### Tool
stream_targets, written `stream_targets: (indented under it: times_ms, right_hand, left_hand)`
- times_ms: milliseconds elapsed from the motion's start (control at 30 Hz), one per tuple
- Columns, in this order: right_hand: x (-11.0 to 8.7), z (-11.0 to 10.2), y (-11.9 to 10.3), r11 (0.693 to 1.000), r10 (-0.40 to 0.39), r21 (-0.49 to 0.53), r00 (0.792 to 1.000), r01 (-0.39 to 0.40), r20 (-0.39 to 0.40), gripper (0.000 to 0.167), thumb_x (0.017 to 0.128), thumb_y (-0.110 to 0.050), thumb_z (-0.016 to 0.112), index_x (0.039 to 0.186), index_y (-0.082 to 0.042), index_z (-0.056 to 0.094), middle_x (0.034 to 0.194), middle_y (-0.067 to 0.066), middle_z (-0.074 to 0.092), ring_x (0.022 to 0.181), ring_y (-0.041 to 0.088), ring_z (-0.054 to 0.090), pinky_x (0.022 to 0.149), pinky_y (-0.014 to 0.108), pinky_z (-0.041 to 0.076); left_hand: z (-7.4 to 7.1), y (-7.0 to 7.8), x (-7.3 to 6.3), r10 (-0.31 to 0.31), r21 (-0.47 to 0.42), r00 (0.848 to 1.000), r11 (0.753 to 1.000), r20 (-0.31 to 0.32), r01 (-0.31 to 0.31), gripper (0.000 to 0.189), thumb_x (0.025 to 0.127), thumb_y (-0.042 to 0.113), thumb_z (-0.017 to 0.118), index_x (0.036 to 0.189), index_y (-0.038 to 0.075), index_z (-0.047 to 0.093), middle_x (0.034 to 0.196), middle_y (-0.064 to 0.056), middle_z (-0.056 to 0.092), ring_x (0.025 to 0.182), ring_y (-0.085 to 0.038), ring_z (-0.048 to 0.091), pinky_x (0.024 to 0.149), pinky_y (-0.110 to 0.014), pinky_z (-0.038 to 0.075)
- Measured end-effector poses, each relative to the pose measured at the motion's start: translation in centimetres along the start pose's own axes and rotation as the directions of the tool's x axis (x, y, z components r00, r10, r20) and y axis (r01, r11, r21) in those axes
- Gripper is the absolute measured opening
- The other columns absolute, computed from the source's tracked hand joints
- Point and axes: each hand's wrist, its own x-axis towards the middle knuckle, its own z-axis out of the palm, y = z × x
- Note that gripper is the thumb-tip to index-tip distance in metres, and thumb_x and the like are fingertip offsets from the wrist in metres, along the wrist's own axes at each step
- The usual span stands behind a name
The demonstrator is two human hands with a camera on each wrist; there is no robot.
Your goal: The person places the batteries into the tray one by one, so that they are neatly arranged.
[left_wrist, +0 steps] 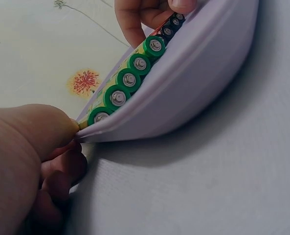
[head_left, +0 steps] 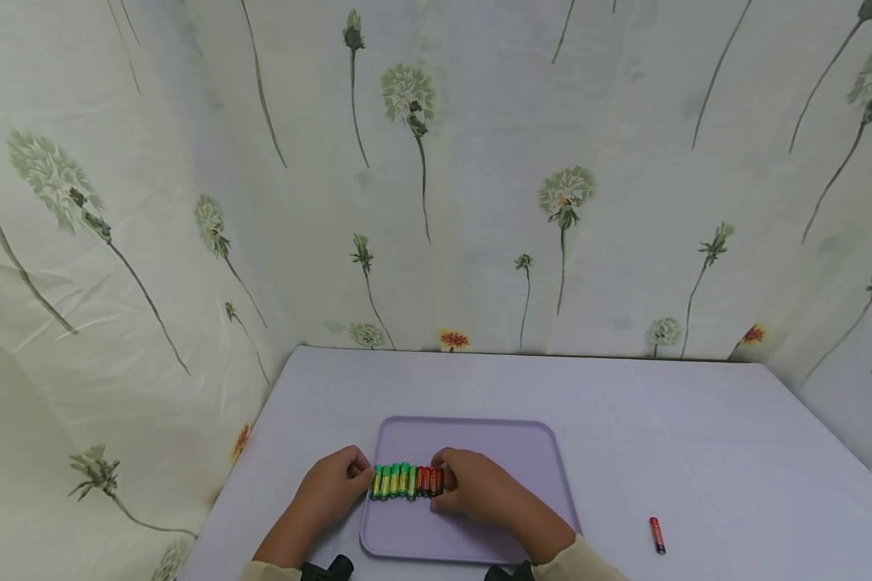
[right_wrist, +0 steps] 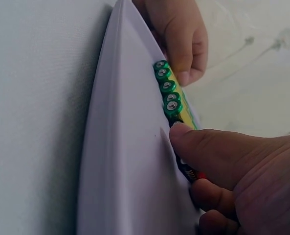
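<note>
Green-and-yellow batteries stand side by side in a row on a lilac tray. Thinner red-and-black batteries continue that row to the right. At the row's left end, over the tray's edge, my left hand has curled fingers, its thumb and a fingertip at the outermost green battery. My right hand pinches the red end of the row between thumb and fingers, covering part of it. The green batteries' button ends face my side.
One loose red battery lies on the white tabletop, right of the tray. A wall covering with dandelion prints rises behind the table and along its left side. Black wrist gear shows at the bottom edge.
</note>
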Motion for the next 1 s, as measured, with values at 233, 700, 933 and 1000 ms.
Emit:
stream_targets:
  times_ms: [233,700,933,1000]
  right_hand:
    - [-0.1,-0.1,0.3,1.000,0.002,0.026,1.000,-0.002,0.009,0.061,0.082,-0.040,0.089,0.130,-0.013,0.063,0.090,-0.009,0.058,0.082,0.008,0.054,0.078,0.032,0.046]
    - [-0.7,-0.8,0.9,0.999,-0.016,0.036,0.999,0.017,-0.034,0.060,0.084,-0.040,0.088,0.133,-0.016,0.063,0.095,-0.010,0.062,0.086,0.009,0.057,0.083,0.037,0.048]
    - [-1.3,-2.3,1.4,0.999,0.020,0.038,0.998,-0.018,-0.052,0.059,0.084,-0.038,0.088,0.134,-0.017,0.063,0.095,-0.007,0.062,0.083,0.013,0.056,0.077,0.036,0.046]
    - [-1.6,-2.8,1.5,0.999,0.033,0.042,0.998,-0.031,-0.058,0.059,0.084,-0.036,0.088,0.134,-0.017,0.063,0.095,-0.006,0.063,0.083,0.014,0.056,0.076,0.036,0.046]
  left_hand:
    - [0.1,0.0,0.0,0.010,-0.002,1.000,1.000,-0.003,-0.010,0.013,0.098,0.029,0.071,0.091,0.021,0.065,0.079,0.008,0.062,0.074,-0.012,0.054,0.069,-0.034,0.043]
    - [0.1,0.0,-0.1,0.013,-0.001,1.000,1.000,-0.006,-0.013,0.013,0.098,0.029,0.072,0.091,0.021,0.065,0.078,0.008,0.062,0.073,-0.012,0.054,0.069,-0.034,0.043]
    - [0.0,-0.1,0.1,0.007,0.007,1.000,1.000,0.009,-0.007,0.013,0.099,0.030,0.071,0.092,0.021,0.065,0.081,0.008,0.064,0.075,-0.012,0.055,0.071,-0.035,0.044]
    - [-0.1,-0.1,0.1,0.001,0.015,1.000,1.000,0.011,-0.001,0.013,0.099,0.031,0.071,0.093,0.022,0.065,0.082,0.009,0.064,0.076,-0.011,0.055,0.071,-0.035,0.045]
